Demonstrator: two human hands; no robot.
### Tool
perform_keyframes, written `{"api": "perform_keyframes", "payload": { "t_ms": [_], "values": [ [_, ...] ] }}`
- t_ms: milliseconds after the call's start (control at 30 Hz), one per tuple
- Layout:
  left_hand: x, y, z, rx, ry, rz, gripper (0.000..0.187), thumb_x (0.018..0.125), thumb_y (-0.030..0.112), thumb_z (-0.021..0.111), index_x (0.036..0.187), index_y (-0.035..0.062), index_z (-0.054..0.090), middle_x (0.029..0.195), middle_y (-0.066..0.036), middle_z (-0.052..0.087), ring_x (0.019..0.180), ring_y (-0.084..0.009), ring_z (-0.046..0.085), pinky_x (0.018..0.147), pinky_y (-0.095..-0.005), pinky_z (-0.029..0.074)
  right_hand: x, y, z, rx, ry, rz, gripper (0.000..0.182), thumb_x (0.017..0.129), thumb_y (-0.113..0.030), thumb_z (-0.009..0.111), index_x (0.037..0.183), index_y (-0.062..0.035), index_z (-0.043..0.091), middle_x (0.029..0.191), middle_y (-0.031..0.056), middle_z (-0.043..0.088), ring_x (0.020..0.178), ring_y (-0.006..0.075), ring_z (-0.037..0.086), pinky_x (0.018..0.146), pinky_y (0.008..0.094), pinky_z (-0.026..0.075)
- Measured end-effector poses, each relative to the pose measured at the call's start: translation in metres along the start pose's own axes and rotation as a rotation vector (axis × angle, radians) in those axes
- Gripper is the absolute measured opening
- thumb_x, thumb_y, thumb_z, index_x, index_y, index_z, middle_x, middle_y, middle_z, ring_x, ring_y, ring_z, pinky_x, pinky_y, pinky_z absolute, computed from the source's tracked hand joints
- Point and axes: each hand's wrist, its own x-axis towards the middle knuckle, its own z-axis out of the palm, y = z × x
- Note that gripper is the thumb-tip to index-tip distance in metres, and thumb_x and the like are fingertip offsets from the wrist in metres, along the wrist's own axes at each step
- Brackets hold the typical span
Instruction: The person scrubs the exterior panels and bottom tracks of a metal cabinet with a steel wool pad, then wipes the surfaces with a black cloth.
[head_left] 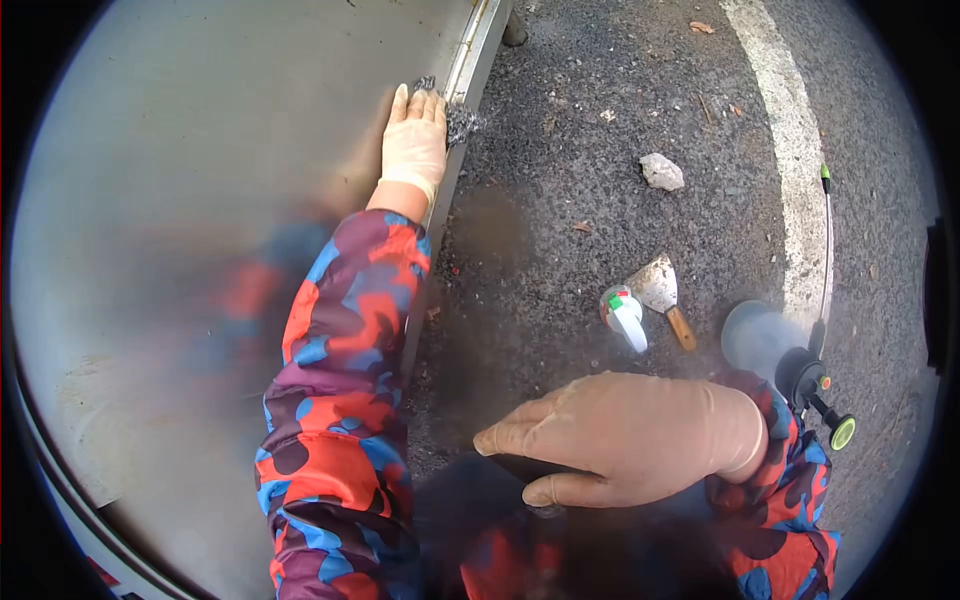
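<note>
My left hand (pixel 415 145), in a pale thin glove, presses a wad of steel wool (pixel 462 124) against the metal panel (pixel 220 110) near its raised edge. Grey strands stick out beside and beyond the fingertips. My right hand (pixel 620 437), gloved too, is low in the view, over my dark clothing. Its fingers are stretched out together, the thumb stands apart, and I see nothing held in it; the palm side is hidden. Ahead of the right hand, a spray bottle (pixel 624 318) with a white trigger head stands beside a scraper (pixel 659 288) with a wooden handle.
A pump sprayer (pixel 765 340) with a long wand (pixel 829 245) is at the right. On the asphalt (pixel 560 200) lie a pale stone (pixel 661 171) and a few dry leaves. A white painted line (pixel 790 120) runs along the right. The panel's metal rim (pixel 480 60) borders the ground.
</note>
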Motion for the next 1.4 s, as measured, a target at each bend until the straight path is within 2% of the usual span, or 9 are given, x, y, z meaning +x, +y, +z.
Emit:
{"api": "perform_keyframes", "payload": {
  "t_ms": [100, 233, 333, 433, 667, 800, 933, 1200, 1400],
  "values": [
    [0.039, 0.003, 0.010, 0.024, 0.071, -0.064, 0.048, 0.093, 0.014, 0.040, 0.139, 0.0053, 0.047, 0.143, -0.008, 0.051, 0.136, -0.0209, 0.042, 0.120, -0.0455, 0.017, -0.004, -0.002, -0.001, -0.009, 0.026, 0.017, 0.048, 0.095, -0.028, 0.054, 0.130, 0.0052, 0.046, 0.108, 0.0241, 0.062, 0.100, 0.0423, 0.060, 0.086, 0.0470, 0.049],
    [-0.014, 0.016, -0.013, -0.304, -0.115, -0.081, 0.049, 0.089, 0.010, 0.046, 0.138, 0.0048, 0.049, 0.138, -0.009, 0.054, 0.131, -0.0231, 0.047, 0.119, -0.0435, 0.021, -0.005, -0.005, -0.005, -0.058, 0.030, 0.018, 0.049, 0.095, -0.027, 0.054, 0.130, 0.0059, 0.046, 0.109, 0.0248, 0.062, 0.100, 0.0424, 0.060, 0.087, 0.0465, 0.049],
    [-0.060, 0.036, 0.012, -0.334, 0.057, -0.125, 0.063, 0.083, 0.014, 0.060, 0.142, 0.0021, 0.041, 0.139, -0.014, 0.053, 0.131, -0.0260, 0.048, 0.116, -0.0445, 0.026, 0.001, 0.002, 0.000, -0.017, 0.070, -0.053, 0.049, 0.095, -0.027, 0.055, 0.129, 0.0061, 0.046, 0.107, 0.0243, 0.062, 0.098, 0.0422, 0.061, 0.086, 0.0466, 0.049],
    [-0.029, 0.035, 0.002, -0.521, -0.043, -0.160, 0.065, 0.084, 0.017, 0.061, 0.143, 0.0002, 0.038, 0.139, -0.017, 0.051, 0.130, -0.0285, 0.048, 0.115, -0.0431, 0.028, 0.005, 0.004, -0.002, 0.002, -0.007, 0.005, 0.047, 0.095, -0.027, 0.055, 0.128, 0.0054, 0.048, 0.106, 0.0239, 0.062, 0.098, 0.0419, 0.061, 0.085, 0.0468, 0.049],
    [0.064, 0.038, 0.026, -0.574, 0.109, -0.227, 0.057, 0.087, 0.018, 0.058, 0.139, 0.0004, 0.043, 0.141, -0.020, 0.049, 0.131, -0.0307, 0.047, 0.111, -0.0415, 0.034, 0.000, -0.003, -0.007, -0.041, 0.015, 0.119, 0.046, 0.094, -0.026, 0.055, 0.129, 0.0038, 0.048, 0.107, 0.0241, 0.062, 0.099, 0.0424, 0.060, 0.085, 0.0467, 0.049],
    [0.001, 0.051, 0.019, -0.568, 0.080, -0.285, 0.054, 0.085, 0.009, 0.049, 0.138, -0.0021, 0.044, 0.136, -0.021, 0.052, 0.124, -0.0327, 0.052, 0.107, -0.0433, 0.037, 0.000, -0.003, -0.007, -0.034, 0.027, 0.071, 0.046, 0.095, -0.025, 0.055, 0.128, 0.0045, 0.048, 0.107, 0.0245, 0.061, 0.100, 0.0425, 0.060, 0.087, 0.0465, 0.049],
    [-0.051, 0.072, 0.011, -0.599, 0.027, -0.380, 0.059, 0.086, 0.006, 0.048, 0.143, -0.0039, 0.036, 0.143, -0.023, 0.044, 0.131, -0.0383, 0.045, 0.112, -0.0445, 0.033, -0.001, 0.009, -0.008, -0.009, 0.077, 0.012, 0.047, 0.095, -0.026, 0.054, 0.130, 0.0045, 0.047, 0.107, 0.0246, 0.061, 0.101, 0.0428, 0.059, 0.088, 0.0464, 0.048],
    [0.071, 0.054, 0.032, -0.693, 0.207, -0.277, 0.058, 0.087, 0.005, 0.045, 0.144, 0.0044, 0.038, 0.147, -0.020, 0.041, 0.136, -0.0378, 0.039, 0.113, -0.0436, 0.031, 0.001, 0.008, -0.015, 0.025, -0.034, 0.167, 0.049, 0.095, -0.027, 0.055, 0.132, 0.0048, 0.048, 0.118, 0.0244, 0.060, 0.108, 0.0415, 0.058, 0.093, 0.0446, 0.048],
    [-0.032, 0.072, 0.017, -0.735, 0.088, -0.401, 0.062, 0.084, 0.000, 0.047, 0.145, 0.0036, 0.037, 0.146, -0.019, 0.042, 0.135, -0.0389, 0.040, 0.114, -0.0425, 0.032, -0.006, 0.009, -0.018, -0.011, 0.018, 0.130, 0.049, 0.094, -0.027, 0.058, 0.133, 0.0025, 0.049, 0.125, 0.0230, 0.059, 0.112, 0.0391, 0.058, 0.095, 0.0434, 0.047]
  ]
}}
